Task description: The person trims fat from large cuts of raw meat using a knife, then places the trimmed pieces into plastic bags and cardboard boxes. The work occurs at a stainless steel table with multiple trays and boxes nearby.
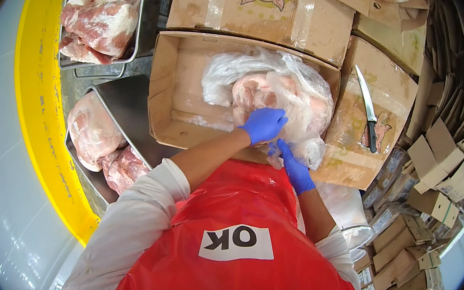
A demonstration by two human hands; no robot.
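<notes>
An open cardboard box (179, 133) stands in front of me, with large pieces of raw meat (252, 93) in its right part. Clear plastic wrap (226, 70) lies bunched around and partly over the meat. My left hand (264, 126), in a blue glove, is closed at the near side of the meat, fingers curled on the plastic. Close by on the right, my right hand (296, 168), also blue-gloved, pinches the plastic near the box's front edge. Its fingertips are partly hidden by the film.
A knife (369, 106) with a black handle lies on a closed cardboard box (350, 158) at the right. Metal bins at the left hold meat pieces (100, 24) and more meat (93, 129). Flattened cartons (437, 151) pile up at far right. A yellow barrier (37, 94) curves along the left.
</notes>
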